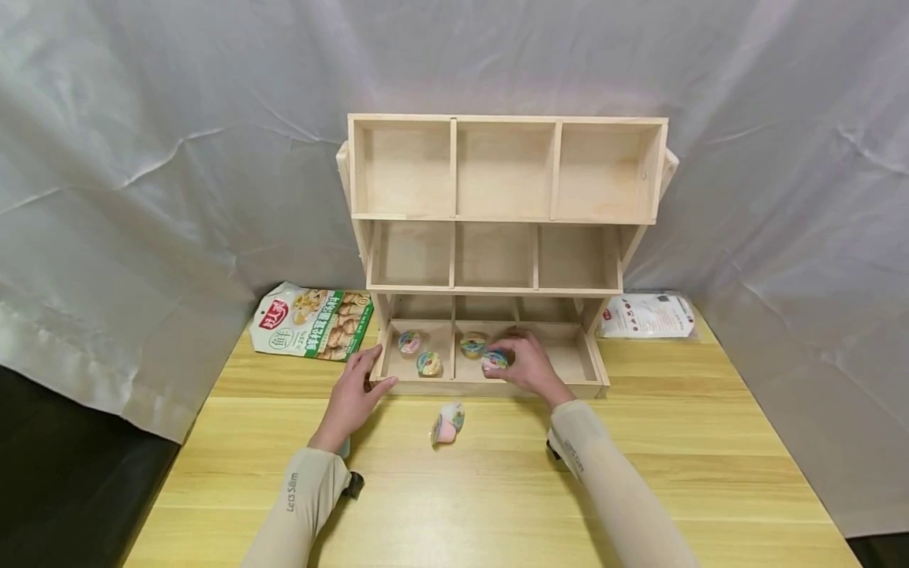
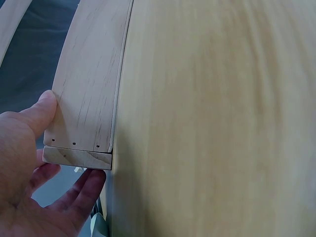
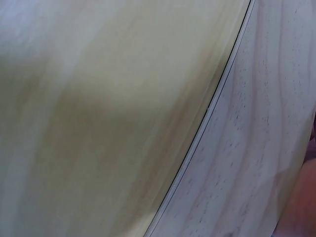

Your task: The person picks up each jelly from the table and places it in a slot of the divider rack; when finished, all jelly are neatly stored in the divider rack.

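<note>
A three-tier wooden shelf (image 1: pixel 401 214) stands on the table, its tiers split into compartments. My left hand (image 1: pixel 354 400) rests against the bottom tier's front left corner; in the left wrist view its thumb (image 2: pixel 45 106) touches the front board (image 2: pixel 91 79), with the fingers spread by the end. My right hand (image 1: pixel 527 364) pinches a small jelly cup (image 1: pixel 495 361) in the bottom middle compartment, beside another jelly cup (image 1: pixel 472 344). Two more, a pink-lidded cup (image 1: pixel 409 341) and a yellowish cup (image 1: pixel 429 364), sit in the bottom left compartment. The right wrist view barely catches my right hand.
Two jelly cups (image 1: pixel 447 424) lie on the table (image 1: pixel 454 505) in front of the shelf, between my forearms. A green and white snack bag (image 1: pixel 311 321) lies left of the shelf. To its right is a white package (image 1: pixel 648 315). Grey cloth (image 1: pixel 177 158) hangs behind.
</note>
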Action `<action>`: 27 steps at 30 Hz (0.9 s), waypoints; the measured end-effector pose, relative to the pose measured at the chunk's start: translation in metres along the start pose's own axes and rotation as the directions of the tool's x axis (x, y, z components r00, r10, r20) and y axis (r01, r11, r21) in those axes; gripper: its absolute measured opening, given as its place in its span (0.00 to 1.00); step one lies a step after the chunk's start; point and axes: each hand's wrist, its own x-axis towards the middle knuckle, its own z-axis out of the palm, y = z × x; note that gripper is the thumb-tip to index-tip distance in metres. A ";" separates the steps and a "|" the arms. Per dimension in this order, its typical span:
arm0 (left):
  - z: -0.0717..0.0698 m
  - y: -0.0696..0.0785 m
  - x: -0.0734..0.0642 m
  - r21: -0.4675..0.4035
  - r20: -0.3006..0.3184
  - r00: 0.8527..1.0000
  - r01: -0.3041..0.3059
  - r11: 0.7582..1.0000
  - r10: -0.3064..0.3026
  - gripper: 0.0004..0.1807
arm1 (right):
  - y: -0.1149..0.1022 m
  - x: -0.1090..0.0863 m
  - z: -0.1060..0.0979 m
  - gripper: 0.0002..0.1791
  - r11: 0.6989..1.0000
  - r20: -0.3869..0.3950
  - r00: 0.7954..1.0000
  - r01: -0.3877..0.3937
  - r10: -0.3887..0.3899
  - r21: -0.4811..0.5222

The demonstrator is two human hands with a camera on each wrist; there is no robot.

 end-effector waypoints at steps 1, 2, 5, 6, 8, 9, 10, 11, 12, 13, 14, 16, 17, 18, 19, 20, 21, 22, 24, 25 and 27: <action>0.000 0.000 0.000 0.001 0.000 1.000 0.001 1.000 -0.001 0.41 | 0.000 0.000 0.000 0.25 1.000 -0.001 1.000 0.002 -0.002 0.003; 0.000 0.000 0.000 0.001 0.000 1.000 0.001 1.000 -0.001 0.41 | 0.000 0.000 0.000 0.25 1.000 -0.001 1.000 0.003 -0.003 0.007; 0.000 0.000 0.000 -0.001 0.001 1.000 0.005 1.000 -0.005 0.41 | 0.001 0.000 0.000 0.25 1.000 -0.002 1.000 0.013 -0.013 0.012; 0.000 0.000 0.000 -0.001 0.001 1.000 0.005 1.000 -0.005 0.41 | 0.001 0.000 0.000 0.25 1.000 -0.002 1.000 0.019 -0.019 0.015; 0.000 0.000 0.000 -0.001 0.001 1.000 0.006 1.000 -0.006 0.40 | 0.001 0.000 0.000 0.25 1.000 -0.002 1.000 0.027 -0.027 0.016; 0.000 0.001 0.000 -0.002 0.001 1.000 0.006 1.000 -0.006 0.40 | 0.001 0.000 0.000 0.25 0.999 0.000 1.000 0.029 -0.029 0.020; 0.000 0.001 0.000 -0.002 0.000 1.000 0.005 1.000 -0.005 0.40 | 0.001 -0.001 0.000 0.25 0.999 0.003 1.000 0.030 -0.030 0.022; 0.000 0.001 -0.001 -0.002 -0.002 1.000 0.003 1.000 -0.003 0.40 | 0.001 -0.001 -0.001 0.26 0.999 0.006 1.000 0.030 -0.030 0.026; 0.000 0.001 -0.001 -0.003 -0.002 1.000 0.002 1.000 -0.002 0.40 | 0.000 -0.001 -0.001 0.26 0.999 0.009 1.000 0.026 -0.026 0.032; 0.000 0.001 0.000 -0.004 -0.002 1.000 0.002 1.000 -0.002 0.40 | 0.000 -0.002 -0.001 0.26 0.999 0.014 1.000 0.021 -0.022 0.038; 0.000 0.001 0.000 -0.007 -0.002 1.000 0.002 1.000 -0.002 0.40 | 0.000 -0.002 -0.002 0.26 0.999 0.017 1.000 0.017 -0.018 0.045; 0.000 0.001 0.000 -0.005 -0.003 1.000 0.002 1.000 -0.002 0.40 | 0.000 -0.003 -0.002 0.26 0.999 0.022 1.000 0.013 -0.014 0.053; 0.000 0.001 0.000 -0.004 -0.003 1.000 0.002 1.000 -0.002 0.40 | 0.001 -0.003 -0.002 0.26 0.998 0.023 1.000 0.011 -0.013 0.058; 0.000 0.001 0.000 -0.003 -0.003 1.000 0.001 1.000 -0.001 0.40 | 0.001 -0.003 -0.002 0.26 0.998 0.022 1.000 0.013 -0.015 0.058; 0.000 0.001 0.000 -0.001 -0.004 1.000 0.001 1.000 -0.001 0.40 | 0.001 -0.003 -0.002 0.26 0.998 0.020 1.000 0.017 -0.018 0.056; 0.000 0.001 0.000 -0.002 -0.005 1.000 0.000 1.000 0.000 0.40 | 0.002 -0.003 -0.002 0.26 0.998 0.016 1.000 0.024 -0.025 0.052; 0.000 0.001 0.000 -0.001 -0.004 1.000 0.001 1.000 -0.001 0.40 | 0.002 -0.003 -0.002 0.26 0.998 0.013 0.999 0.028 -0.029 0.051; 0.000 0.001 0.000 0.000 -0.004 1.000 0.001 1.000 -0.001 0.40 | 0.002 -0.003 -0.002 0.26 0.998 0.010 0.999 0.032 -0.033 0.050; 0.000 0.001 0.000 -0.001 -0.003 1.000 0.002 1.000 -0.002 0.40 | 0.003 -0.002 -0.002 0.26 0.998 0.004 0.999 0.036 -0.037 0.050; 0.000 0.001 0.000 -0.002 -0.003 1.000 0.003 1.000 -0.003 0.40 | 0.003 -0.002 -0.002 0.27 0.998 0.003 0.999 0.034 -0.035 0.057; 0.000 0.001 0.000 0.001 0.000 1.000 0.005 1.000 -0.005 0.40 | 0.003 -0.002 -0.001 0.27 0.997 0.002 1.000 0.026 -0.026 0.078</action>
